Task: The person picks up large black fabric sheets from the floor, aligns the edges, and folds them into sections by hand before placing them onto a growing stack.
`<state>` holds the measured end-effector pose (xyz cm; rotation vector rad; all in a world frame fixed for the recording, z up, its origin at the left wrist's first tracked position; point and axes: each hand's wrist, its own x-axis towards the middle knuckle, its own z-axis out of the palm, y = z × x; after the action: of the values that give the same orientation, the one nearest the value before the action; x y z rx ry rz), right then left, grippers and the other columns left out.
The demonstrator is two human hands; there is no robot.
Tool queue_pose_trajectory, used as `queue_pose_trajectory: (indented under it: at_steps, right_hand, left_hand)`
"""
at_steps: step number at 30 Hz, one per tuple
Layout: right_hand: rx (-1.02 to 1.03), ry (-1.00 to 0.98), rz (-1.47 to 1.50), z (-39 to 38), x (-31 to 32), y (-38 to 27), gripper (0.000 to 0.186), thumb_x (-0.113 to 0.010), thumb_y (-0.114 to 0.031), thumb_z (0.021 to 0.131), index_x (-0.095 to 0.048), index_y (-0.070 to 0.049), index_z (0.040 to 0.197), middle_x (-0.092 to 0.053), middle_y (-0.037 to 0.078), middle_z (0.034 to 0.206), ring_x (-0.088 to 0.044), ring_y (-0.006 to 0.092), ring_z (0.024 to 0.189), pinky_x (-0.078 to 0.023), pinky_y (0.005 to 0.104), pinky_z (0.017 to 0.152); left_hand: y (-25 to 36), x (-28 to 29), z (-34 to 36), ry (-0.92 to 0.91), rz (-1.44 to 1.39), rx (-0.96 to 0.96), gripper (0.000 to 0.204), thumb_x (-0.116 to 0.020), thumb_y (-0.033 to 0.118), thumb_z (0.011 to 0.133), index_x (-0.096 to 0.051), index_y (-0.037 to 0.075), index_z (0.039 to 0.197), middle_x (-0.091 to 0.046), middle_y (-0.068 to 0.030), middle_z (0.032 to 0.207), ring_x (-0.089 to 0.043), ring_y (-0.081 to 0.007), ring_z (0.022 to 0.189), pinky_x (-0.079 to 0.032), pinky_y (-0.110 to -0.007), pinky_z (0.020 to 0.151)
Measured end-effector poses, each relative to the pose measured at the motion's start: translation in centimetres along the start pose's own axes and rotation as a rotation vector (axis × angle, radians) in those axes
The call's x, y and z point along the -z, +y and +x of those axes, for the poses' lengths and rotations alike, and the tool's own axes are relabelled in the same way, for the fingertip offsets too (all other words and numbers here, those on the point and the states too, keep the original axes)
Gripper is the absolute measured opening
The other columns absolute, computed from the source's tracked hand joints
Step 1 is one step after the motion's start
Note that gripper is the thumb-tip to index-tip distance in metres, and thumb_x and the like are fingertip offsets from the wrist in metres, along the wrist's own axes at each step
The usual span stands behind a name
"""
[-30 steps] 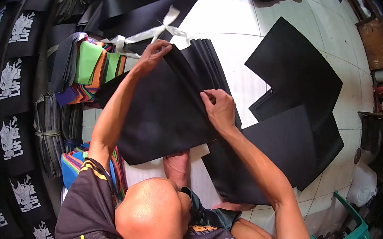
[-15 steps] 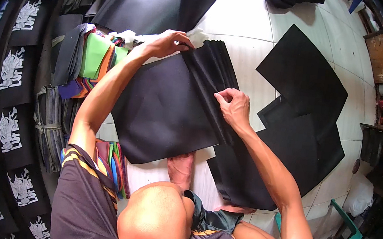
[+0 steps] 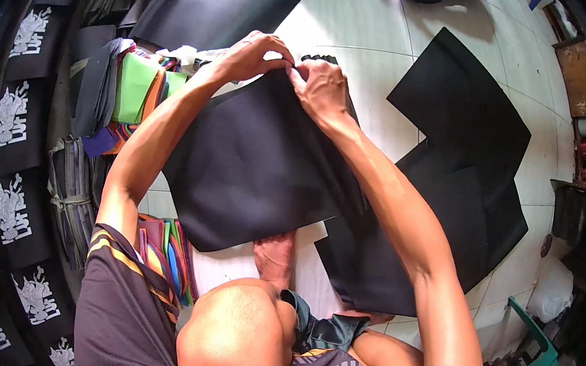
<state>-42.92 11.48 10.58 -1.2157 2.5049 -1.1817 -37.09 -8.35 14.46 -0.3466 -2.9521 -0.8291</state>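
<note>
1. While both hands meet at its far edge, the wide black sheet [image 3: 252, 157] lies in front of me, over the pale tile floor [image 3: 368, 32], with more black pieces [image 3: 471, 145] to its right; I judge the step in hand to be gathering and lining up folds.
2. The sheet looks smooth and supple, with a soft sheen, shallow dents across its flat part and a gently curved near edge.
3. Down its right side run narrow folds [image 3: 325, 150], partly hidden by my right forearm [image 3: 396, 195]; how many, I cannot tell.
4. My left hand [image 3: 253, 59] pinches the far edge, fingers bent; my right hand [image 3: 322, 89] pinches close beside it.
5. At that small pinched spot, the next move calls, I think, for a straight, even crease, keeping the folds from springing open.
</note>
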Motion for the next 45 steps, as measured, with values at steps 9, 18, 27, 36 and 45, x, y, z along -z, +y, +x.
queue_pose_trajectory:
  at_steps: [9, 18, 27, 36, 45]
  right_hand:
    - [-0.152, -0.301, -0.137, 1.7, 0.6, 1.7, 0.027, -0.079, -0.037, 0.085, -0.082, -0.012, 0.095, -0.079, 0.011, 0.09, -0.076, 0.0252, 0.086, -0.059, 0.0375, 0.086]
    - [-0.364, -0.543, -0.198, 0.5, 1.9, 3.4, 0.026, -0.087, -0.033, 0.077, -0.08, -0.009, 0.084, -0.076, 0.01, 0.076, -0.075, 0.0247, 0.076, -0.058, 0.0402, 0.077]
    - [-0.327, -0.563, -0.014, -7.3, 5.4, 4.9, 0.027, -0.085, -0.026, 0.079, -0.074, -0.001, 0.075, -0.069, 0.008, 0.058, -0.069, 0.0178, 0.053, -0.057, 0.0325, 0.062]
    - [-0.395, -0.601, -0.055, -16.4, 7.9, 6.7, 0.027, -0.086, -0.025, 0.079, -0.074, -0.001, 0.078, -0.071, 0.008, 0.062, -0.07, 0.0189, 0.056, -0.057, 0.0341, 0.062]
    - [-0.585, -0.674, 0.155, -19.8, 8.9, 5.6, 0.024, -0.081, -0.017, 0.086, -0.068, 0.0, 0.074, -0.071, 0.009, 0.062, -0.074, 0.0149, 0.059, -0.055, 0.0311, 0.051]
  left_hand:
    - [-0.8, -0.7, -0.2, -0.061, 0.036, -0.014, 0.015, -0.073, 0.016, 0.092, -0.078, 0.007, 0.102, -0.077, -0.0136, 0.097, -0.073, -0.0327, 0.094, -0.056, -0.042, 0.086]
    - [-2.2, -1.7, -0.3, -0.061, 0.038, -0.034, 0.015, -0.073, 0.02, 0.094, -0.079, 0.008, 0.101, -0.077, -0.0118, 0.096, -0.072, -0.0314, 0.094, -0.055, -0.042, 0.089]
    - [-3.0, -1.7, -0.5, -0.076, 0.035, -0.01, 0.013, -0.072, 0.02, 0.095, -0.079, 0.01, 0.101, -0.077, -0.0092, 0.1, -0.072, -0.0286, 0.098, -0.051, -0.042, 0.097]
    - [-3.7, -1.9, 0.4, -0.084, 0.059, 0.003, 0.015, -0.07, 0.019, 0.097, -0.079, 0.009, 0.103, -0.078, -0.0092, 0.1, -0.073, -0.0291, 0.097, -0.054, -0.042, 0.093]
    - [-3.7, -4.7, 0.7, 0.005, 0.056, 0.143, 0.016, -0.071, 0.021, 0.096, -0.076, 0.009, 0.105, -0.077, -0.0117, 0.099, -0.073, -0.0287, 0.093, -0.056, -0.042, 0.084]
